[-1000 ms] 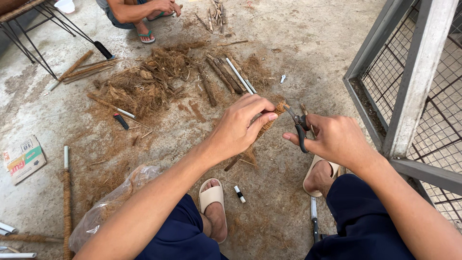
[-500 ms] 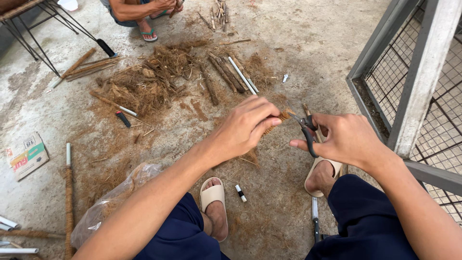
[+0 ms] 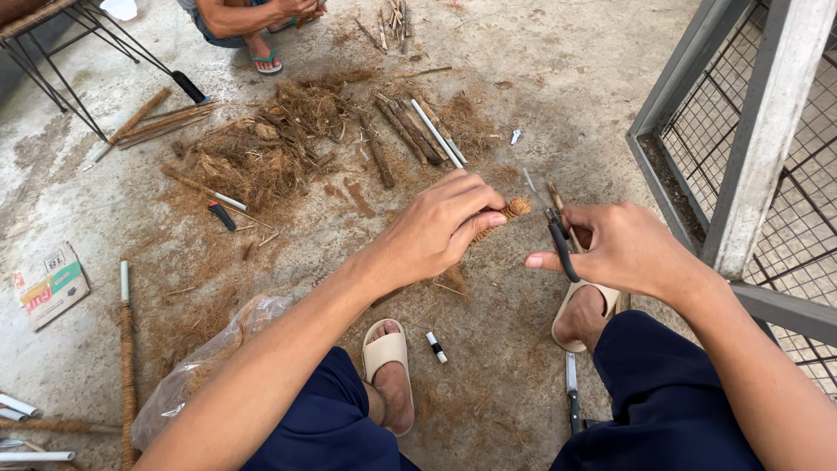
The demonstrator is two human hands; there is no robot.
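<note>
A short fibre-wrapped stick (image 3: 506, 214) is gripped in the left hand (image 3: 440, 227), fingers curled tight round it, w/ the brown wrapped end poking out to the right just past the fingertips, above the concrete floor (image 3: 558, 87). Dark-handled pliers (image 3: 558, 240) are held in the right hand (image 3: 623, 249), handles pinched betw. thumb and fingers, tips pointed up toward the stick's end but apart from it. Both hands are raised over the knees, near each other. Below them, 2 beige sandals (image 3: 388, 358) are worn on the feet, w/ a small black-and-white tube (image 3: 436, 347) lying betw. them. A heap of brown fibre (image 3: 261, 157) and loose sticks (image 3: 405, 131) is spread on the floor beyond the hands. A clear plastic bag (image 3: 209, 362) lies by the left leg, a metal mesh frame (image 3: 741, 148) stands at right. Another person's foot in a green flip-flop (image 3: 266, 59) is seen at top.
</note>
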